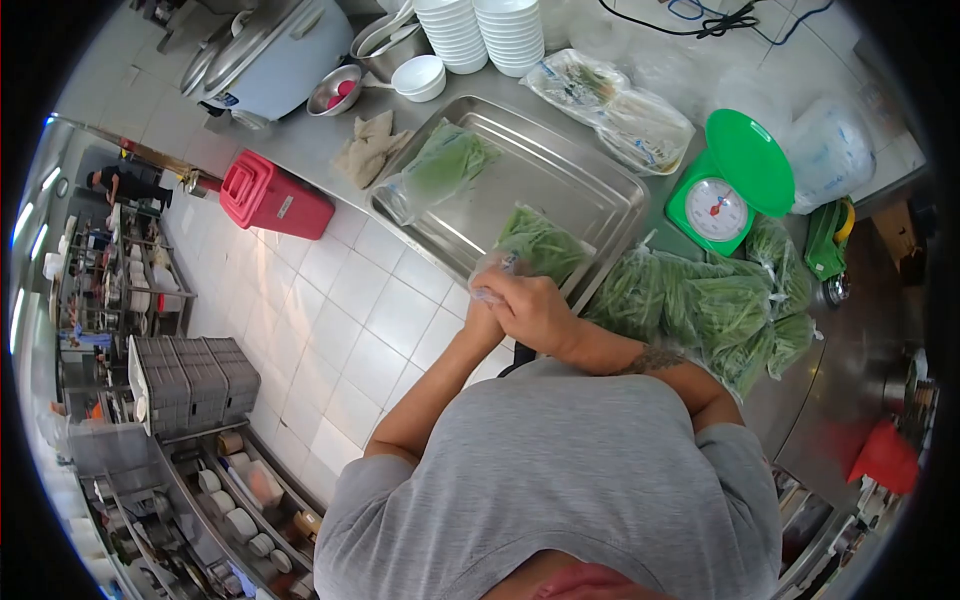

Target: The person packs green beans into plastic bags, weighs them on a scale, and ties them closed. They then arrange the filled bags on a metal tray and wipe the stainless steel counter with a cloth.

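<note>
Both hands meet at the gathered mouth of a clear plastic bag of green vegetables (545,246), over the near edge of a large steel tray (575,165). My right hand (535,312) is closed on the bunched plastic. Tucked beneath and beside it, my left hand (484,324) is closed at the same bag neck, its fingers partly hidden. The filled part of the bag rests on the tray. A second bag of greens (448,163) lies at the tray's left end. Several more bags of long green vegetables (700,305) are piled right of the tray.
A green dial scale (716,212) stands right of the tray. Behind the tray are stacked white bowls (508,35) and a packed plastic bag (640,130). A cloth (370,150) lies at left. A red bin (275,198) stands on the floor; a person (130,187) is far left.
</note>
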Demonstrator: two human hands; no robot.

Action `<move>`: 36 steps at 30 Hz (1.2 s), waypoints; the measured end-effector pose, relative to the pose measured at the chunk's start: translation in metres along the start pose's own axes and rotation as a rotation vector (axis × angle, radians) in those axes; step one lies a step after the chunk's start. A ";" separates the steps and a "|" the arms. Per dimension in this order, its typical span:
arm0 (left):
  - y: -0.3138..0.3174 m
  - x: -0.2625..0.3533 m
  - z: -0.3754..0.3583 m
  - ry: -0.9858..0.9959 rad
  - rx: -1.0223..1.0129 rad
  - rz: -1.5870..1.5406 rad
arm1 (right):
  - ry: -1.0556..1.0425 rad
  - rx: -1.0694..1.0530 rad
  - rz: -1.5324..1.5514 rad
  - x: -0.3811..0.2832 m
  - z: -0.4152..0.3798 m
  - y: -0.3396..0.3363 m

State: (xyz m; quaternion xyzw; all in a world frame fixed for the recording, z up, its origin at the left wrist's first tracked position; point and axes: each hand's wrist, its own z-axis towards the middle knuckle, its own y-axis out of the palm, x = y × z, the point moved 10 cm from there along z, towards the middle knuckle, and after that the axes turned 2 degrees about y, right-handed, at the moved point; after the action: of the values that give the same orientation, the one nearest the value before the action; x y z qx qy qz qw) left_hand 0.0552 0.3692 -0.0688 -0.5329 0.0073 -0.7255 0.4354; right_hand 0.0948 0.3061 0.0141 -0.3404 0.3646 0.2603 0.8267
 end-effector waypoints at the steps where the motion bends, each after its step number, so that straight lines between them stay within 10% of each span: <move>1: 0.003 0.002 0.003 -0.038 -0.118 0.047 | 0.034 0.033 0.020 0.004 0.002 -0.007; 7: -0.044 0.095 0.034 0.225 -0.255 0.569 | 0.317 0.139 0.196 0.056 0.035 -0.058; 14: -0.068 0.141 0.086 0.297 -0.044 0.194 | 0.330 -0.029 0.340 0.037 0.079 -0.079; 21: -0.041 0.120 0.108 0.165 -0.279 0.019 | 0.160 -0.029 0.636 0.049 0.047 -0.069; 26: 0.004 0.110 0.125 0.175 -0.431 0.001 | 0.477 -0.096 -0.073 0.090 0.009 -0.051; 31: -0.024 0.122 0.140 0.196 -0.331 -0.164 | 0.569 0.333 0.830 0.148 0.011 -0.060; 36: 0.040 0.046 0.068 0.234 -0.459 0.526 | 0.474 0.328 0.651 0.129 -0.002 -0.069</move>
State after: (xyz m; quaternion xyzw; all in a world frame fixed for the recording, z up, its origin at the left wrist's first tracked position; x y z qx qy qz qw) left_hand 0.1307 0.3460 -0.0226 -0.5101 0.3561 -0.6243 0.4725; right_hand 0.2185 0.2842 -0.0620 -0.1224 0.6692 0.3606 0.6381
